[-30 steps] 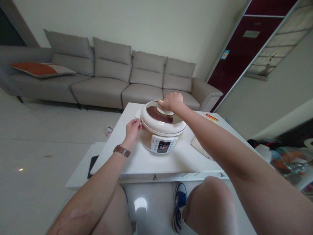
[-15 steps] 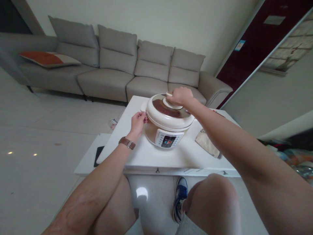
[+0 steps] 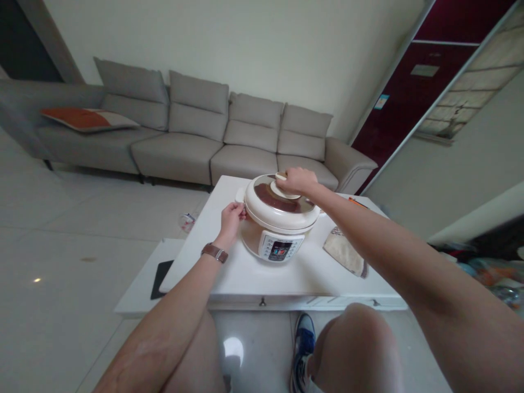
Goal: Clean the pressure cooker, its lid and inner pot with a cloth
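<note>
Fingers of the right hand [image 3: 300,181] grip the lid knob [image 3: 282,190] of a cooker [image 3: 273,240] on a white surface [image 3: 221,275]; the left hand's [image 3: 232,219] curled fingers touch its side.

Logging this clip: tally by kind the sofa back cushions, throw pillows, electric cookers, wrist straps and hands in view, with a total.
Sofa back cushions: 4
Throw pillow: 1
Electric cooker: 1
Wrist strap: 1
Hands: 2 (left hand, right hand)
Total: 9
</note>
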The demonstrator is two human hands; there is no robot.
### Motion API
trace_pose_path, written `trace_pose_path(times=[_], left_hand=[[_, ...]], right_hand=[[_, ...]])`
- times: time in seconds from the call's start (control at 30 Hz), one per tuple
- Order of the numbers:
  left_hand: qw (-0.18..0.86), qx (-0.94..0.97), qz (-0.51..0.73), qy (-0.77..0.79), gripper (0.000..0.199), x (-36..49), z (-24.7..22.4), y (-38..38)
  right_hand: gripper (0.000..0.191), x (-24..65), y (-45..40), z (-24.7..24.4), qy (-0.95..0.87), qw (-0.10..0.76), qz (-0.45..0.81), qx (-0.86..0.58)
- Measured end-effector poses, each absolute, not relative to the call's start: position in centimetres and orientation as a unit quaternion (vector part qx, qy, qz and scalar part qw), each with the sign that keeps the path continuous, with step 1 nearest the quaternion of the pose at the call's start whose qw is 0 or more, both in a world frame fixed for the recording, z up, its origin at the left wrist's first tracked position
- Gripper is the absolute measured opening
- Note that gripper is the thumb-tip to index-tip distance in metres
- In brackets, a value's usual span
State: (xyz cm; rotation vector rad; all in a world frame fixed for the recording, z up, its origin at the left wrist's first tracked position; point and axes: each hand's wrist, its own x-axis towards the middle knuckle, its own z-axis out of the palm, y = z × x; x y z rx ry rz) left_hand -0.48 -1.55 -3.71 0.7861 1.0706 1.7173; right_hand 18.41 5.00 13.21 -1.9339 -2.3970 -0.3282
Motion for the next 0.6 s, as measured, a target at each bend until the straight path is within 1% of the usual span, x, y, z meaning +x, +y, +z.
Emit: trace_pose_path(times=[0.13, 0.23, 0.33, 0.5, 0.6], left_hand=[[0.475, 0.320, 0.698, 0.429, 0.034, -0.5, -3.5, -1.6], [0.481, 0.319, 0.696, 0.427, 0.033, -0.5, -3.4, -1.7], [0.484, 0.318, 0.695, 0.426, 0.031, -0.6, -3.3, -1.8], [0.485, 0.312, 0.697, 0.426, 0.026, -0.5, -3.2, -1.8], [0.482, 0.309, 0.699, 0.429, 0.024, -0.4, -3.2, -1.7]], right_hand=[[0.057, 18.6, 4.8, 14.0, -0.768, 0.009, -0.106, -0.631], [0.059, 19.1, 4.5, 14.7, -0.765, 0.019, -0.093, -0.638], [0.057, 19.5, 4.3, 15.1, -0.761, 0.039, -0.081, -0.643], [0.054, 20.3, 4.3, 15.8, -0.740, 0.091, -0.067, -0.663], [0.052, 21.8, 4.5, 16.5, -0.715, 0.154, -0.050, -0.680]])
